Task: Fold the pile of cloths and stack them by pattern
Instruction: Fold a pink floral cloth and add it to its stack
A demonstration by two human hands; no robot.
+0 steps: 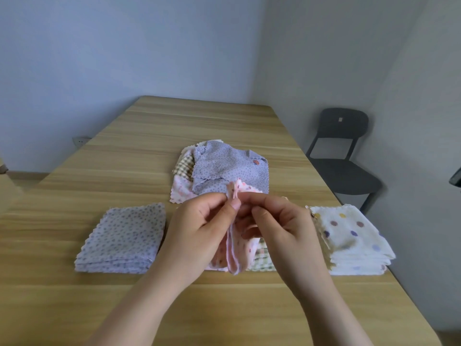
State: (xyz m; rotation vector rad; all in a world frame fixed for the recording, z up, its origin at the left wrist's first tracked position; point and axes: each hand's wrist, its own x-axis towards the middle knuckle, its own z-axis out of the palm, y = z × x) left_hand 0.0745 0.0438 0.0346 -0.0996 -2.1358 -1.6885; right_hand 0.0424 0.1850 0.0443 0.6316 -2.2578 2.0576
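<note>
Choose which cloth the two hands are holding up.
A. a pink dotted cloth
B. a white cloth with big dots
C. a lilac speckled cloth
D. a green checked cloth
A: the left hand and right hand pinch the top edge of the pink cloth, while the lilac stack and white stack lie on the table.

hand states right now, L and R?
Left hand: pinches the pink cloth at its top edge.
Right hand: pinches the same cloth's top edge.
</note>
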